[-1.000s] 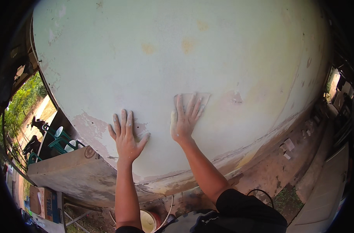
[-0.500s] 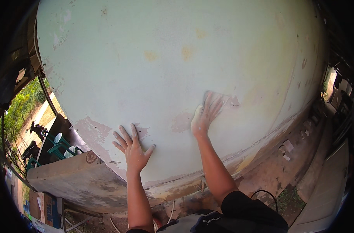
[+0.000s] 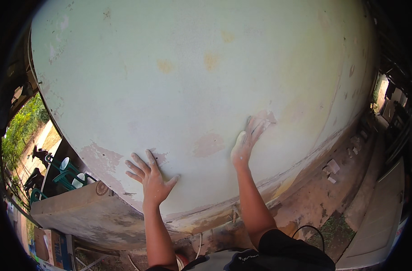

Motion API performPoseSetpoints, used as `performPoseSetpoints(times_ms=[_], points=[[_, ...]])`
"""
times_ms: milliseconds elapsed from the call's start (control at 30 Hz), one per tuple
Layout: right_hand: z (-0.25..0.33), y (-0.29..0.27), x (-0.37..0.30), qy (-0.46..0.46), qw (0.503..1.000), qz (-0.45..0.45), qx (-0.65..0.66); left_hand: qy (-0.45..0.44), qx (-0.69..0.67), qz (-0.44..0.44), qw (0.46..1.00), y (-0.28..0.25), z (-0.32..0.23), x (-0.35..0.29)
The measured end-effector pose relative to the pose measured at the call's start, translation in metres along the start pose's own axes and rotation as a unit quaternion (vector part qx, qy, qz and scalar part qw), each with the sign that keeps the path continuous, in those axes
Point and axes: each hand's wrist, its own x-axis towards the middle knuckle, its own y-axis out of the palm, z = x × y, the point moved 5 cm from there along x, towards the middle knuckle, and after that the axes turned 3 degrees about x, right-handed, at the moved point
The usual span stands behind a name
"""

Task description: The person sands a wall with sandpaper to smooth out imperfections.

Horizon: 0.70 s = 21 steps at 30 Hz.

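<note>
A large pale green wall panel (image 3: 183, 104) fills most of the view, its paint worn to pinkish patches in places. My left hand (image 3: 153, 180) lies against its lower part with fingers spread, holding nothing. To the right, my right hand (image 3: 246, 147) presses on the panel with fingers stretched and close together. A thin, dusty sheet seems to lie under those fingers, mostly hidden, so I cannot tell its material. Beside the fingertips is a small bare patch (image 3: 270, 117); a larger pinkish patch (image 3: 209, 144) lies between my hands. Pale dust coats both hands.
A low concrete ledge (image 3: 75, 198) juts out at the left, with green chairs (image 3: 63, 174) behind it. Cardboard boxes (image 3: 54, 246) stand at the lower left. Pale debris (image 3: 332, 167) lies along the right side, near a light-coloured board (image 3: 373, 221).
My right hand has moved slightly down and to the right on the panel. My left hand stays flat by the same worn patch. The view has shifted a little.
</note>
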Motion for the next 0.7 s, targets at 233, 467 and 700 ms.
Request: performPoseSetpoints(times_ms=[233,467,700], points=[[0.067,0.056,-0.101,-0.141,0.959,0.23,-0.091,0.002,0.001,0.043,0.999,0.001,0.007,-0.002],[-0.02,-0.001,-0.036,-0.054,0.994,0.072,-0.069,0.005,-0.008,0.038,0.999,0.0,-0.002,-0.001],[0.082,0.077,-0.088,-0.141,0.972,0.165,-0.089,0.015,-0.012,0.03,0.999,0.006,0.015,-0.006]])
